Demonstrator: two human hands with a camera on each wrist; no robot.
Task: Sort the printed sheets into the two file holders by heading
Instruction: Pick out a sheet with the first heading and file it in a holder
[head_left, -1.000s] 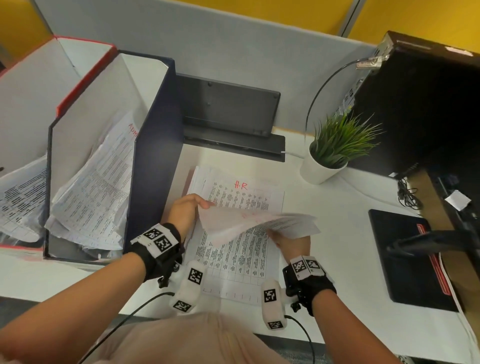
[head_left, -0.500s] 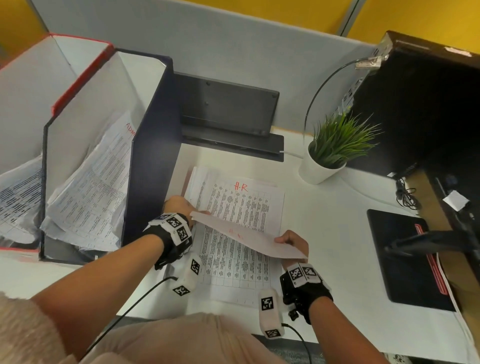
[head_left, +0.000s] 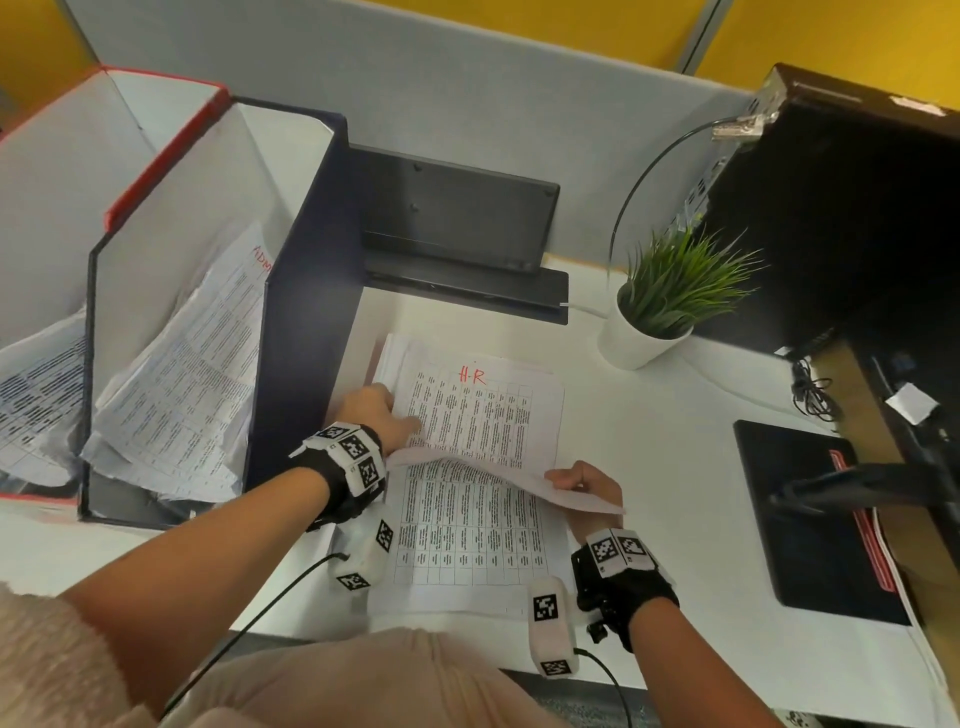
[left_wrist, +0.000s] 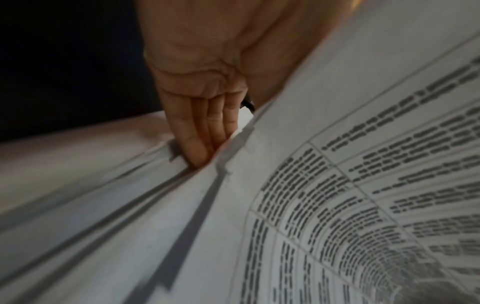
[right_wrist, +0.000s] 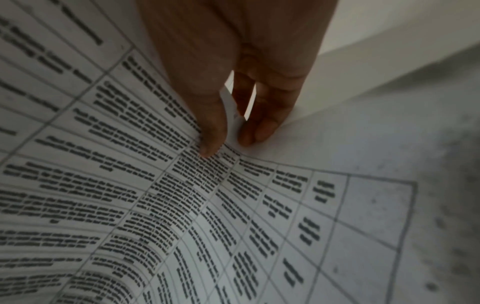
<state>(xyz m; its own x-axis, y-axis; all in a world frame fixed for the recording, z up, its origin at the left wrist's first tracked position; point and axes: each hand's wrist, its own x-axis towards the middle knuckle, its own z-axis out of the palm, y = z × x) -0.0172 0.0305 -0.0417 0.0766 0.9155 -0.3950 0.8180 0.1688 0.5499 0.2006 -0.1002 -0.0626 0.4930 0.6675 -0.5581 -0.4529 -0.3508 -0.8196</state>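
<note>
Both hands work at the near half of the desk. Nearest, the right hand (head_left: 584, 486) pinches the right edge of a lifted sheet (head_left: 498, 470); the right wrist view shows the thumb (right_wrist: 207, 115) on the printed side and the other fingers behind the paper, curled onto it. That sheet rises in a shallow fold across the middle of the paper stack (head_left: 467, 540), which lies flat on the white desk (head_left: 649, 467) with its near edge close to the desk's front rim. A little farther, the left hand (head_left: 379, 415) rests at the stack's left edge, fingers (left_wrist: 197, 131) straight and held together, their tips tucked into the layered sheet edges; it curls round nothing. On the stack's far part the red heading "H-R" is readable. Just left of that hand stands the tall dark wall of the navy file holder (head_left: 306, 322), so the left side is tight; printed sheets already lean inside it. Beyond it to the left stands the red-trimmed file holder (head_left: 156, 150), also holding sheets. Right of the stack the desk lies bare as far as a black mat (head_left: 810, 525). Farther back stand a potted plant (head_left: 660, 306) and a black stand (head_left: 457, 228) against the grey partition.
</note>
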